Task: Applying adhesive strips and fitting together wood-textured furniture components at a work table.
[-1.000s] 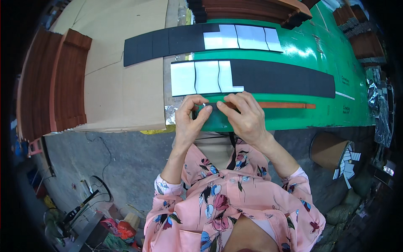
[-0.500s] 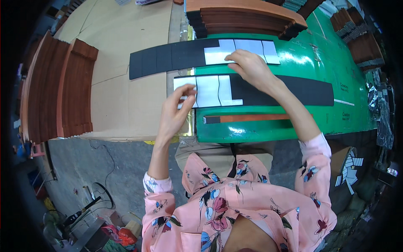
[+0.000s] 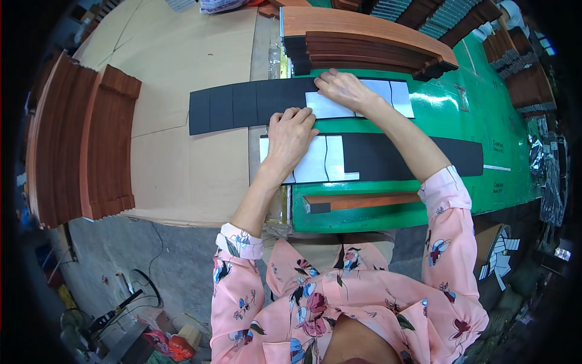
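A long black strip [image 3: 242,103] lies across the tabletop, with white sheets [image 3: 370,97] covering its right part. My left hand [image 3: 290,136] is closed at the strip's near edge, fingers bent over it beside the lower left corner of the white sheets. Bent over the strip's far edge, my right hand [image 3: 344,89] has its fingers drawn together at the upper left of the white sheets; what they pinch is hidden. Closer to me lies a second black strip [image 3: 418,155], its left part covered by white sheets [image 3: 334,159], partly behind my left wrist.
A narrow brown bar with a black end [image 3: 364,201] lies along the near edge of the green table surface [image 3: 515,176]. Brown curved boards are stacked at the back [image 3: 370,48] and at the left [image 3: 109,139]. Beige cardboard [image 3: 182,170] covers the table's left part.
My left hand has moved up and right, from the nearer strip to the farther one. My right hand has shifted left to the far edge. The whole view has shifted slightly.
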### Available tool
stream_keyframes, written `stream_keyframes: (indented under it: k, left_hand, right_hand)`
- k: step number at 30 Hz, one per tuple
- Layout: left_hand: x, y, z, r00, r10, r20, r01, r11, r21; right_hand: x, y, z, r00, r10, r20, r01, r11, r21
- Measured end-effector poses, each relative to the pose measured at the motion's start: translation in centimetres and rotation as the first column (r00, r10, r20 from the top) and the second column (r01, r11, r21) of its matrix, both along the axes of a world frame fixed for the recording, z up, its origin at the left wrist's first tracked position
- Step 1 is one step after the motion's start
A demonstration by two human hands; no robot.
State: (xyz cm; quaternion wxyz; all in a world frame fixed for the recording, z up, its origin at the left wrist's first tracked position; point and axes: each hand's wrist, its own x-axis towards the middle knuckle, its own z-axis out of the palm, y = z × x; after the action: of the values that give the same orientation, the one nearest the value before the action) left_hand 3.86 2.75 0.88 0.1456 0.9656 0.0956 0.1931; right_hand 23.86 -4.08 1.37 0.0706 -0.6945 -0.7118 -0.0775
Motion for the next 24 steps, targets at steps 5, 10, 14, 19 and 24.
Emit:
stream_keyframes:
  k: [5, 10, 14, 19, 24]
  left_hand:
    - [-0.2, -0.1, 0.2, 1.0, 0.005, 0.031, -0.005, 1.0, -0.008]
    - [0.1, -0.3, -0.5, 0.998, -0.01, 0.07, 0.011, 1.0, -0.007]
    - [-0.1, 0.8, 0.4, 0.999, -0.043, 0.031, 0.043, 0.999, 0.026]
    - [-1.5, 2.9, 0.7, 0.996, -0.051, 0.075, 0.069, 0.964, -0.255]
    - [-2.8, -1.6, 5.9, 0.98, 0.062, 0.188, 0.026, 0.901, -0.434]
  right_hand:
    - [0.5, 0.0, -0.6, 0.985, 0.124, 0.116, -0.131, 0.99, 0.053]
    - [1.0, -1.4, 0.8, 0.958, -0.162, -0.238, 0.18, 0.982, 0.059]
    - [-1.0, -6.4, 5.6, 0.292, -0.326, -0.899, 0.363, 0.908, -0.212]
    - [-3.5, -16.4, 8.7, -0.167, -0.333, -0.928, 0.289, 0.884, -0.369]
    - [-5.2, -27.0, 6.5, -0.463, 0.046, -0.885, 0.383, 0.911, -0.153]
